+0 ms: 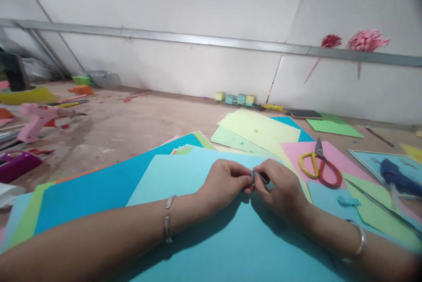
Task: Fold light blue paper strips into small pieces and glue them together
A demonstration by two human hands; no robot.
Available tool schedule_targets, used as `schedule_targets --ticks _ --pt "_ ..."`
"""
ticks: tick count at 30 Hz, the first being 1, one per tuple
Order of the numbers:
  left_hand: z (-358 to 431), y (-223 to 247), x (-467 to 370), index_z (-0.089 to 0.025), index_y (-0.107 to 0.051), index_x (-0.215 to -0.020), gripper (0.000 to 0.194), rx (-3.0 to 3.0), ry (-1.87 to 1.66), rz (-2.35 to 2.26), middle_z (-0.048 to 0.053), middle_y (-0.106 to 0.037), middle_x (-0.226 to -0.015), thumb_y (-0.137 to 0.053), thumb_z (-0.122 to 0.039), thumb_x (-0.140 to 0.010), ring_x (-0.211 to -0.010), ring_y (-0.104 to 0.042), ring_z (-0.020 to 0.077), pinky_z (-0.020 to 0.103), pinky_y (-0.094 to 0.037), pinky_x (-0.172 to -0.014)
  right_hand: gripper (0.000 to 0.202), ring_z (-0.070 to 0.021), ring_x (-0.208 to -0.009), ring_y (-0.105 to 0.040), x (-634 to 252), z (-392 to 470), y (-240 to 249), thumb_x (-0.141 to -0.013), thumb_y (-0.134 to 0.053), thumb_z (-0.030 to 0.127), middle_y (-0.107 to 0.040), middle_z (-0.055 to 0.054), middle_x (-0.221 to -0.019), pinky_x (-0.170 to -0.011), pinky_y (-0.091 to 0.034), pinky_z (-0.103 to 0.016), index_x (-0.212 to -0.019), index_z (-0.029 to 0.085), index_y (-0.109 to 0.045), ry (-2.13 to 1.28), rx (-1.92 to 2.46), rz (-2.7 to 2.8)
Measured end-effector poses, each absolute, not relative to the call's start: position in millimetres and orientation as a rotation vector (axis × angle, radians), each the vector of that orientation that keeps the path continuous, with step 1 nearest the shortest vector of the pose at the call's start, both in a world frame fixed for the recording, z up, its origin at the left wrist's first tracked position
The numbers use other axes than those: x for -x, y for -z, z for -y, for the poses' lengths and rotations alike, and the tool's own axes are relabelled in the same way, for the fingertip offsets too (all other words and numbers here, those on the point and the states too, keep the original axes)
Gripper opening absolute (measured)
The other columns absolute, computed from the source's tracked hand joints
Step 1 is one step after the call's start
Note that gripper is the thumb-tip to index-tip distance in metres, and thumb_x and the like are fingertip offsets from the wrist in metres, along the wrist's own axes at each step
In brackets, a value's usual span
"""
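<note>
My left hand (227, 178) and my right hand (280, 192) meet above a light blue sheet of paper (184, 247). Between their fingertips is a small blue paper strip (253, 177), mostly covered by the fingers. Both hands are closed in a pinch on it, thumbs against forefingers. Just right of my right hand lie scissors (319, 165) with one yellow and one red handle, blades pointing away. Small teal paper scraps (348, 201) rest on a blue sheet nearby.
Stacked coloured sheets (99, 189) spread to the left. A pink glue gun (33, 121) and a purple tool (20, 165) lie at far left. A blue glue gun (400, 176) sits at right. Small yellow and blue paper cubes (230, 99) stand by the wall.
</note>
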State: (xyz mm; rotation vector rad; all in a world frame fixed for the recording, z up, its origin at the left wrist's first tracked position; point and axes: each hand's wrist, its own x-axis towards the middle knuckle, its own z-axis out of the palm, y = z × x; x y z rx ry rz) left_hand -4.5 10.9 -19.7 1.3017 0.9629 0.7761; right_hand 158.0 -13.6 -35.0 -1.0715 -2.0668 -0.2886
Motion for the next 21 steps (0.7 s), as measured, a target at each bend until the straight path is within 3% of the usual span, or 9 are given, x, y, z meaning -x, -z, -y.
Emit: schedule_targets --ticks 8,12,21 --pt "-14.2 23.6 2.4 -0.012 -0.072 -0.059 0.008 -1.182 -0.831 -0.959 0.002 -0.063 -0.053 -0.065 -0.011 -0.063 -0.051 -0.054 0.0115 0.025 -0.046 -0.054 0.011 -0.0181 -0.065 -0.053 -155.1 15.2 35.8 -0.082 -0.047 0.01 -0.058 -0.005 -0.072 -0.059 -0.044 -0.03 -0.086 0.017 -0.056 0.226 1.051 2.151" --pt "-14.7 22.4 4.0 -0.012 -0.073 -0.061 0.006 -1.15 -0.878 -0.926 0.002 -0.062 -0.054 -0.067 -0.012 -0.063 -0.053 -0.052 0.0105 0.025 -0.044 -0.055 0.025 -0.0198 -0.072 -0.056 -155.8 16.5 33.2 -0.08 -0.047 0.008 -0.062 -0.008 -0.082 -0.064 -0.049 -0.032 -0.102 0.015 -0.057 0.133 1.022 2.143" --pt "-18.2 21.4 7.4 -0.013 -0.072 -0.063 0.008 -1.144 -0.981 -0.826 0.005 -0.067 -0.066 -0.07 -0.019 -0.068 -0.066 -0.057 0.0135 0.027 -0.046 -0.066 0.046 -0.0143 -0.07 -0.058 -156.2 19.5 27.9 -0.082 -0.051 0.008 -0.059 -0.001 -0.083 -0.066 -0.054 -0.028 -0.126 0.02 -0.05 -0.149 0.989 2.039"
